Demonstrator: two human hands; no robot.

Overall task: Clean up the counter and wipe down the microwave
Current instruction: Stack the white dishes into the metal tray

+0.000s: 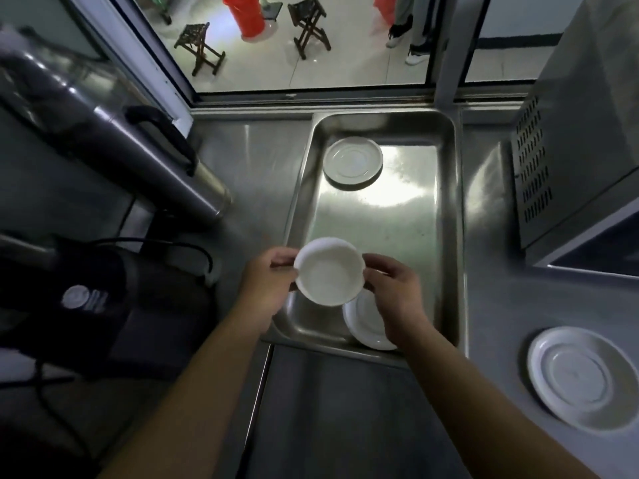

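A small white bowl is held over the near end of a steel tray. My left hand grips its left rim and my right hand grips its right rim. Below the bowl, a white plate lies in the tray's near right corner, partly hidden by my right hand. Another white plate lies upside down at the tray's far left. A third white plate rests upside down on the steel counter at the right. The microwave stands at the far right.
A tall steel thermos with a black handle stands at the left. A black appliance with cords sits at the near left. Behind the counter, a window shows stools, a red bin and a person's legs.
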